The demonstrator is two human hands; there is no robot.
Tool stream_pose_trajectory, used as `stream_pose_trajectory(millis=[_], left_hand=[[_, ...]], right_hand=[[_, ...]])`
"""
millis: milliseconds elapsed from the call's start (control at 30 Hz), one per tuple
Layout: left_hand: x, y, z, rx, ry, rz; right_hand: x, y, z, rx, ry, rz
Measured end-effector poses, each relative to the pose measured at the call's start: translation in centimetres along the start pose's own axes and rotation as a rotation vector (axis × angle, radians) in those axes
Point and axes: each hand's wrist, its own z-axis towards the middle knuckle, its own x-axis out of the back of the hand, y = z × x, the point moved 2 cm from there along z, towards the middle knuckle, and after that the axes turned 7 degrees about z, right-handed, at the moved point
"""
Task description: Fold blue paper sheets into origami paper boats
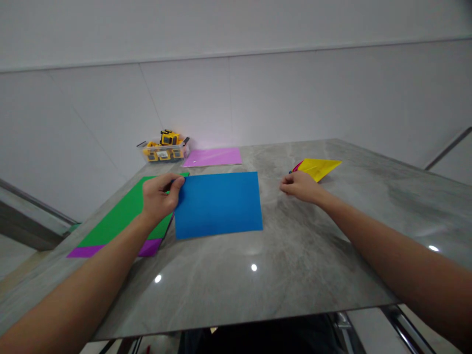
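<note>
My left hand [162, 196] pinches a blue sheet of paper [219, 205] by its upper left corner, thumb on top. The sheet looks flat and lies over or just above the grey table. To its right is my right hand [298, 186], fingers curled together, with nothing visible in them. Just behind that hand sits a yellow folded paper [320, 168] with a pointed end to the right; a pink and dark bit shows at its left side, partly hidden by the hand.
A green sheet [118, 216] overlaps a purple sheet [149, 248] at left, beneath my left forearm. Farther back are a pink sheet [214, 157] and a clear plastic box [164, 153] of yellow toy vehicles. The grey table [236, 290] reaches a white wall.
</note>
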Motion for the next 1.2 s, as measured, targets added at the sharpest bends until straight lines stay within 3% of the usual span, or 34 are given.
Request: stream_pose_trajectory(millis=[100, 167, 200, 267, 333, 433, 500, 667, 767, 833, 967, 1200], left_hand=[[-0.7, 0.2, -0.3, 0.063, -0.041, -0.005], [-1.5, 1.2, -0.7, 0.07, -0.103, -0.051], [-1.8, 1.9, -0.9, 0.053, -0.138, -0.079], [-2.4, 3.3, -1.4, 0.007, -0.21, -0.118], [-2.5, 4.2, -1.6, -0.036, -0.218, -0.127], [-2.3, 4.6, -1.7, -0.128, -0.218, -0.102], [-2.3, 4.5, -1.6, -0.192, -0.263, -0.052], [-2.7, 5.8, -1.3, -0.386, -0.435, 0.195], [-3.2, 7.6, -1.6, -0.532, -0.486, 0.18], [-3.7, 8.5, -2.1, -0.559, -0.515, 0.148], [-4.7, 9.0, -2.9, -0.522, -0.571, 0.107], [-4.9, 8.6, -2.8, -0.321, -0.577, 0.01]], right_hand=[[0.4, -0.1, -0.2, 0.04, 0.265, -0.063], [0.1, -1.7, -1.1, 0.203, 0.407, -0.06], [-0.3, -2.8, -1.7, 0.319, 0.416, -0.063], [-1.5, -4.9, -2.9, 0.481, 0.309, -0.072], [-2.8, -6.2, -3.7, 0.517, 0.116, -0.098], [-4.2, -6.5, -4.0, 0.419, -0.068, -0.061], [-4.6, -6.2, -3.9, 0.35, -0.124, -0.053], [-5.2, -7.0, -4.3, 0.36, -0.115, -0.131], [-5.9, -8.2, -5.0, 0.422, -0.116, -0.184], [-6.3, -8.7, -5.3, 0.452, -0.128, -0.212], [-6.8, -8.9, -5.6, 0.467, -0.137, -0.25], [-6.8, -8.7, -5.6, 0.51, -0.105, -0.225]])
